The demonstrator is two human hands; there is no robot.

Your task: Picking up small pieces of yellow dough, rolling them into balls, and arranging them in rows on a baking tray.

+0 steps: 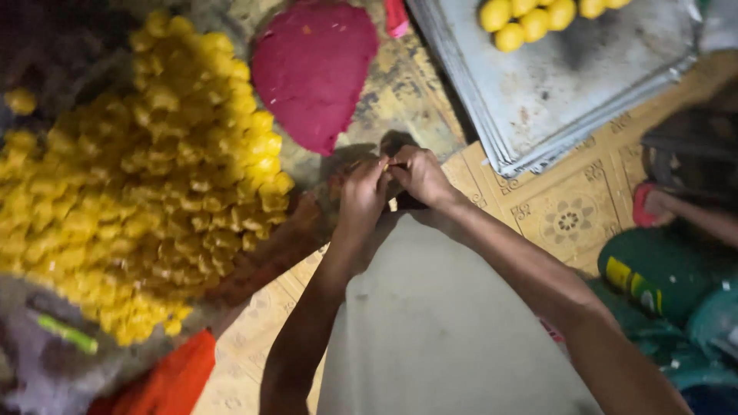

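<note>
My left hand (361, 196) and my right hand (419, 175) meet in the middle of the view, fingertips pinched together on a small yellow piece (386, 164) that is mostly hidden by the fingers. A big heap of small yellow pieces (154, 177) lies to the left of my hands. Just beyond my hands sits a mound of dark pink material (311, 69). My forearms reach out over a grey cloth (430, 323) on my lap.
A stack of grey metal trays (569, 100) at the upper right carries several yellow balls (530, 15). A patterned yellow floor mat (569, 219) lies below it. Green containers (653, 273) and another person's arm (707, 219) are at the right. An orange cloth (173, 380) lies lower left.
</note>
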